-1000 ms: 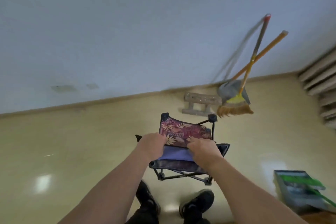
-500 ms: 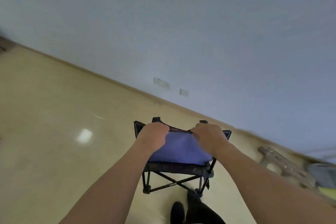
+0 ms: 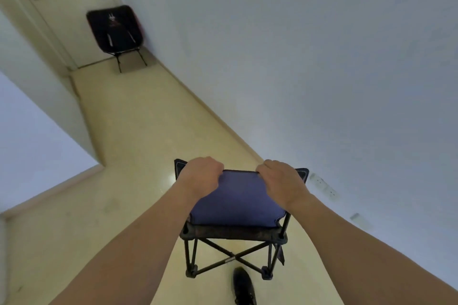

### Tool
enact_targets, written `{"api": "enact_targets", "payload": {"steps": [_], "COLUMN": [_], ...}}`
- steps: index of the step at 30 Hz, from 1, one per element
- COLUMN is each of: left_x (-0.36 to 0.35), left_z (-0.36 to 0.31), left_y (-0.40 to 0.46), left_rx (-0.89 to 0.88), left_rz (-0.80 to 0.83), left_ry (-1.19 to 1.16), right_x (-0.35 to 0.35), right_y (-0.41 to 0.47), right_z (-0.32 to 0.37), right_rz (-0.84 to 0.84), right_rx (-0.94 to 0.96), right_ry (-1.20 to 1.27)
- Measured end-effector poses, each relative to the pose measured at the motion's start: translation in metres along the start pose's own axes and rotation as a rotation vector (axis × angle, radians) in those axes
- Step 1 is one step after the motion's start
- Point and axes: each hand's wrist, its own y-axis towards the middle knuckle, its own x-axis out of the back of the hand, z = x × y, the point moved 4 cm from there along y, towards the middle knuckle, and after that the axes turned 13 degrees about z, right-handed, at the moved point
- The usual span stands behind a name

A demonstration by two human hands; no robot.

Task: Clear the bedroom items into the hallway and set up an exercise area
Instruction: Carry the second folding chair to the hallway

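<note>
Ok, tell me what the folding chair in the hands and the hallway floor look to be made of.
Folding chair: the blue back looks like woven fabric with a stitched edge, creasing where the left hand and right hand grip it; the thin black crossed legs look like matte metal tubing. Floor: probably polished tile or stone, cream and glossy, reflecting light.

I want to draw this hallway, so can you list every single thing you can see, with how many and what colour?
Small folding chair: 1, blue back, black frame, centre foreground, held by its top edge.
Camp chair: 1, black, far end of the hallway, in front of a door.
Door: 1, cream, far end.
Wall sockets: about 3, white, low on the right wall.
Floor: 1, cream, glossy.
Walls: pale grey-white, both sides.
Shoe: 1, black, bottom centre.
Left hand: 1, gripping the chair's top edge.
Right hand: 1, gripping the chair's top edge.
</note>
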Motion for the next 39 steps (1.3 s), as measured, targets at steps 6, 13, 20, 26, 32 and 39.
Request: {"api": "enact_targets", "payload": {"steps": [6, 13, 20, 26, 32, 39], "left_x": [0.038, 0.066, 0.115, 0.146, 0.158, 0.198], "left_z": [0.159, 0.352, 0.537, 0.661, 0.800, 0.945], "left_y": [0.049, 0.131, 0.185, 0.247, 0.348, 0.457], "left_rx": [0.164, 0.237, 0.283, 0.305, 0.374, 0.432], "left_rz": [-0.062, -0.137, -0.164, -0.165, -0.146, -0.062], "left_ry": [-0.059, -0.103, -0.167, -0.144, -0.143, -0.174], "right_x": [0.041, 0.059, 0.095, 0.116, 0.109, 0.122], "right_y": [0.182, 0.411, 0.606, 0.744, 0.921, 1.116], "right_z": [0.041, 0.093, 0.161, 0.189, 0.202, 0.210], "right_rz": [-0.067, -0.067, -0.065, -0.062, -0.006, 0.052], "right_rx": [0.197, 0.246, 0.274, 0.306, 0.353, 0.403], "right_ry": [0.017, -0.017, -0.023, 0.034, 0.044, 0.093]}}
